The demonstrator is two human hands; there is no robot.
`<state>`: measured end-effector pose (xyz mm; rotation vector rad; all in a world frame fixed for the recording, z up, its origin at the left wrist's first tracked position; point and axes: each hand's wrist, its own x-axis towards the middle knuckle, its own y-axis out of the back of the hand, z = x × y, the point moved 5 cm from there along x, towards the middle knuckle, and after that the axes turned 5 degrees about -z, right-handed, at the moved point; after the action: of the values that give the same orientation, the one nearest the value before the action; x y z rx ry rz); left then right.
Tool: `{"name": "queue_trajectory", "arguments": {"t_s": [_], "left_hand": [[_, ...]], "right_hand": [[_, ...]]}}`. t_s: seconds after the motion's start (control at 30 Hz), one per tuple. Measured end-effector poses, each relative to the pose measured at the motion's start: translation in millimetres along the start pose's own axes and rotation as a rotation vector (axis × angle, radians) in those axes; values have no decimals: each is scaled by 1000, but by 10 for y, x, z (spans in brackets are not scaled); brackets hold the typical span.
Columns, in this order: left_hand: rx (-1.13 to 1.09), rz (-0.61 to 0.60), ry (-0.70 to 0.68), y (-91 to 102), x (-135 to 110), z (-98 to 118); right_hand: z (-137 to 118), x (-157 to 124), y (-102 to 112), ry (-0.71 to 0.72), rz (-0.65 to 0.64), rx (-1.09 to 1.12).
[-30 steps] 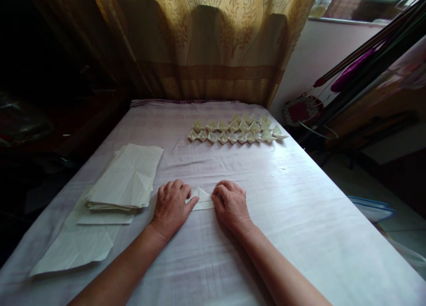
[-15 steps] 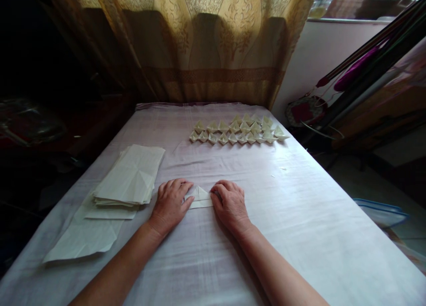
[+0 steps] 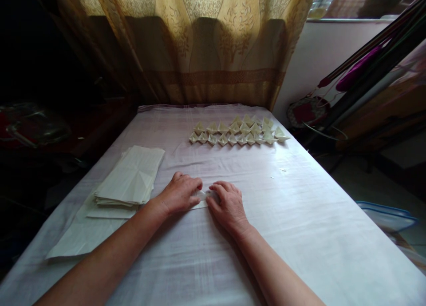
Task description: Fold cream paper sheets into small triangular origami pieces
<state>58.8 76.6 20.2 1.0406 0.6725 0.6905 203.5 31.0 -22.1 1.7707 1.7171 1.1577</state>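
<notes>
A small folded piece of pale paper (image 3: pixel 201 198) lies on the white cloth of the table (image 3: pixel 299 217) in front of me. My left hand (image 3: pixel 179 193) lies over its left part with curled fingers pressing down on it. My right hand (image 3: pixel 226 203) presses its right end, fingers bent and close together. Only a sliver of the paper shows between the two hands, which nearly touch.
A stack of flat pale paper sheets (image 3: pixel 131 177) lies at the left, with a larger sheet (image 3: pixel 80 239) under it. Two rows of several small folded paper shapes (image 3: pixel 238 132) sit at the far side. A patterned curtain (image 3: pixel 199 39) hangs behind; clutter stands at right.
My left hand has slid right over the folded paper, covering most of it. My right hand has edged slightly left, so the hands are now close together.
</notes>
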Motion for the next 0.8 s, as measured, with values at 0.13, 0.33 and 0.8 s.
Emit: {"name": "queue_trajectory", "arguments": {"t_s": [0.13,0.33,0.8], "left_hand": [[-444,92,81,-23,-13,-67],[-803,207,194,-143,-16,-126],[-892,507,140,-294,-164,-72]], "right_hand": [[22,3,16,4,16,86],[154,18,12,-70,60,452],[-145,-36,169,108,274,275]]}}
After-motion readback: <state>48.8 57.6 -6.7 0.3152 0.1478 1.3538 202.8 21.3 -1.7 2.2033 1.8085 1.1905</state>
